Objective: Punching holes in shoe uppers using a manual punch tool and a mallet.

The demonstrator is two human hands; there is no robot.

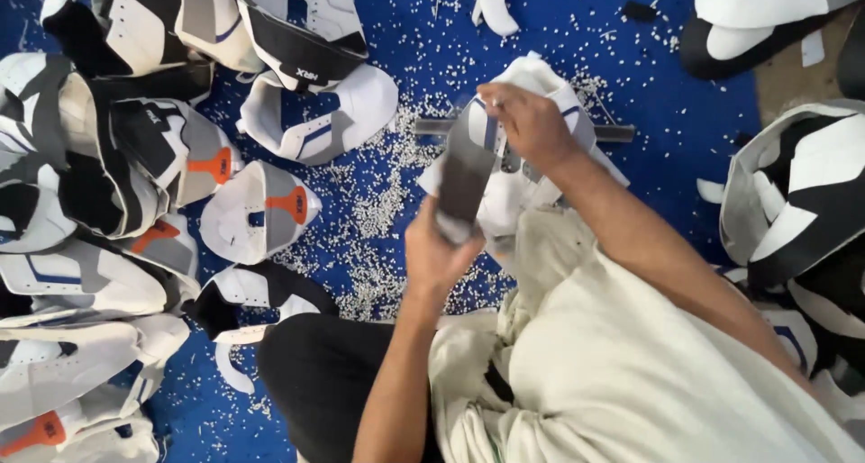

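Holding a white shoe upper (505,170) with grey panels and a thin blue stripe, both hands work just above the blue worktop (685,112). The left hand (437,251) has its fingers clenched on the upper's dark grey tongue strip (464,179), which looks blurred; the right hand (532,125) grips its top edge. A heap of similar uppers (108,211) crowds the left side, another pile (797,202) sits right, so open room is just the middle patch, littered with tiny white punch-out bits (378,202).
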